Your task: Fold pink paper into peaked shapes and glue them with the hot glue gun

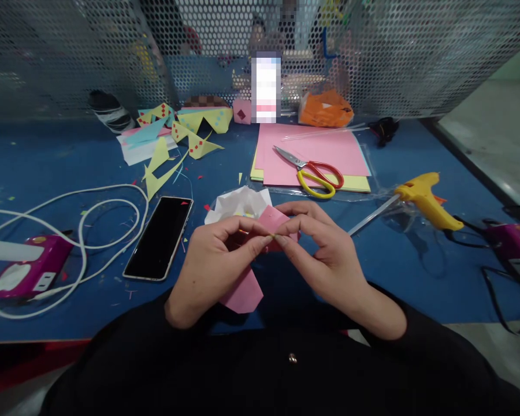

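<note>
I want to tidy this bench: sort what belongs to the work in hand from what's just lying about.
Likely the work:
folded pink paper, in the left hand and right hand
pink-and-yellow paper stack
red-and-yellow-handled metal scissors
yellow plastic glue gun, probably

Probably just lying about:
flat black-screened phone
crumpled orange plastic packet

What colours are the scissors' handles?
One loop of the scissors is red and the other yellow, best seen in the head view.

both hands (pixel 271 254) pinch pink paper (pixel 242 293). beyond them, red-and-yellow-handled scissors (pixel 312 173) lie on pink sheets (pixel 314 144).
</note>
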`<action>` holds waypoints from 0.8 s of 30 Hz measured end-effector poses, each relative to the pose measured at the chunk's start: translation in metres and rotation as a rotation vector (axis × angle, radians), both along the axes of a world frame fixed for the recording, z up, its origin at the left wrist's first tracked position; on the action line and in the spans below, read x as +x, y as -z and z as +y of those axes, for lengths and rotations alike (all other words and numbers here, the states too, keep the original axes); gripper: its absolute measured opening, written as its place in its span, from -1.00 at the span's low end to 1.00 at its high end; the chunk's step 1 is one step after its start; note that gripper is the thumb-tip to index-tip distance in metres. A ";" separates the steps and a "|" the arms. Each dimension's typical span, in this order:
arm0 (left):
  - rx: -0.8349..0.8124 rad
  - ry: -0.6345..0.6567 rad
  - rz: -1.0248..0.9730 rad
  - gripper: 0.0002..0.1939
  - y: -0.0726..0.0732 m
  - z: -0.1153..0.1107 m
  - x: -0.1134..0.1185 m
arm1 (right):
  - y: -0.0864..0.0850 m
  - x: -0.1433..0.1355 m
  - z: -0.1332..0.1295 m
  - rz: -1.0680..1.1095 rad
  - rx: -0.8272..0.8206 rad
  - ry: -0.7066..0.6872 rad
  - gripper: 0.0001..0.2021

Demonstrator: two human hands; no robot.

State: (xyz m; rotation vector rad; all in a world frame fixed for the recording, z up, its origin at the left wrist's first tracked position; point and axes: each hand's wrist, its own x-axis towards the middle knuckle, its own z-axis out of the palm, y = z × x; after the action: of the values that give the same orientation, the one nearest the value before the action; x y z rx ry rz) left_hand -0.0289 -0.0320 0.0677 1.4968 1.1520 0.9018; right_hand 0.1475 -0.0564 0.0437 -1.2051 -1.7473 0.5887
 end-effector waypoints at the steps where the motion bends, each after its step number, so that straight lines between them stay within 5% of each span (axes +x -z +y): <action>1: 0.016 0.001 0.003 -0.98 0.000 0.000 0.000 | 0.000 0.000 0.000 -0.003 0.003 0.000 -0.91; 24: 0.022 0.018 0.068 -0.95 -0.001 0.001 0.000 | -0.001 0.003 0.001 -0.001 0.016 0.071 -0.96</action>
State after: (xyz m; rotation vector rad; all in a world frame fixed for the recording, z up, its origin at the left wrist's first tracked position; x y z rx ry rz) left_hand -0.0289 -0.0311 0.0688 1.5635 1.1798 0.8591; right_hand 0.1506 -0.0555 0.0449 -1.2516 -1.6992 0.5316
